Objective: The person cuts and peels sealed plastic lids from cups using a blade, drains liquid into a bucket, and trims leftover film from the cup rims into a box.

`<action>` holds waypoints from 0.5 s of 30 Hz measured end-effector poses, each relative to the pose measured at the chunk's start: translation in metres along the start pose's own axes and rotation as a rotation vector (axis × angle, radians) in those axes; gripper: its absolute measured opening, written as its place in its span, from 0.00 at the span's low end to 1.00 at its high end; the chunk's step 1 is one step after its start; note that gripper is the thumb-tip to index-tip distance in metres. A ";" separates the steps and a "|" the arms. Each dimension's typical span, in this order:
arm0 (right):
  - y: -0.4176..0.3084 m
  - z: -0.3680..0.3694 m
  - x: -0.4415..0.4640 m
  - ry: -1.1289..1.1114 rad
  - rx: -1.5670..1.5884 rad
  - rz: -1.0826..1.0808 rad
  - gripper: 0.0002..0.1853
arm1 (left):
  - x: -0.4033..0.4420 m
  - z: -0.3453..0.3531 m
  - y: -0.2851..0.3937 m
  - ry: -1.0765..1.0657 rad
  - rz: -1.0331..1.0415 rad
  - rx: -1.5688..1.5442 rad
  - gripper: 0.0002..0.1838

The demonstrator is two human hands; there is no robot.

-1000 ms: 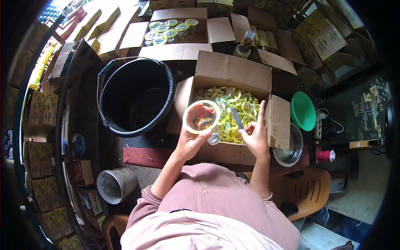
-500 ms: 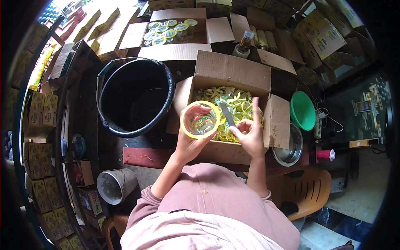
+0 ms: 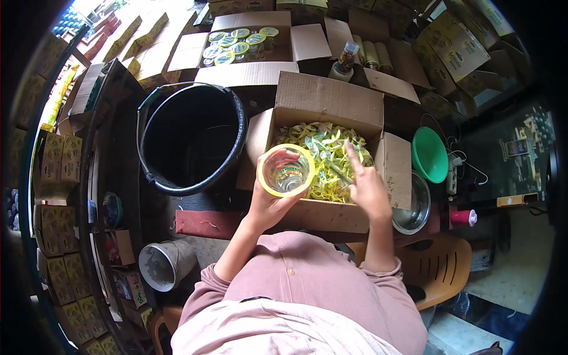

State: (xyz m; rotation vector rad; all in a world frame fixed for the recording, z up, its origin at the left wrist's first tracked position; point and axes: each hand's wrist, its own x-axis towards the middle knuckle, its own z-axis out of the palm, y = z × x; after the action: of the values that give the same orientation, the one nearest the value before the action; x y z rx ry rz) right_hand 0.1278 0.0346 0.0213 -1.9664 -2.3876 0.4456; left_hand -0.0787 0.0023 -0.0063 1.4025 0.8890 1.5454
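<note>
My left hand (image 3: 267,204) is wrapped round a clear plastic cup (image 3: 287,171) with a yellow rim. The cup's mouth faces up towards me, and its inside looks see-through, with printing on the wall. Just to the right, my right hand (image 3: 371,190) grips a narrow dark blade, probably a knife (image 3: 339,174), with the index finger stretched out. Its handle is hidden in the fist. Both hands are over the near part of an open cardboard box (image 3: 328,97), which holds a heap of yellow and clear plastic strips (image 3: 328,148).
A big black bucket (image 3: 241,127) stands left of the box. Behind are a carton (image 3: 248,72) of lidded cups and a bottle (image 3: 348,56). On the right sit a green bowl (image 3: 430,155), a clear bowl (image 3: 417,207) and a pink spool (image 3: 461,218). A pale bucket (image 3: 163,266) stands lower left.
My right hand has moved right and slightly down, away from the cup, and the blade has tilted lower over the strips. My left hand and the cup have barely shifted.
</note>
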 end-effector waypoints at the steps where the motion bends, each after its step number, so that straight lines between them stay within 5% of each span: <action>1: 0.004 -0.004 0.002 0.079 -0.042 0.002 0.49 | 0.000 -0.001 0.000 -0.002 0.005 0.004 0.35; 5: 0.015 -0.020 0.005 0.252 0.663 -0.111 0.50 | 0.002 -0.002 0.001 0.024 0.006 -0.025 0.35; 8: 0.047 0.022 0.028 0.096 1.051 -0.099 0.50 | 0.000 -0.002 -0.002 0.046 -0.010 -0.037 0.35; 9: 0.044 0.023 0.028 0.093 0.509 0.018 0.50 | 0.001 -0.003 -0.001 0.033 -0.029 -0.033 0.35; 15: 0.028 0.018 0.015 0.280 0.827 -0.011 0.41 | 0.001 -0.002 -0.003 0.042 -0.007 -0.035 0.35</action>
State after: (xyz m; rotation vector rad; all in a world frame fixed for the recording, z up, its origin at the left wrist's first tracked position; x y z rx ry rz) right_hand 0.1484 0.0504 -0.0054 -1.4980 -1.6401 0.9005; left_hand -0.0799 0.0047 -0.0086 1.3455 0.8869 1.5827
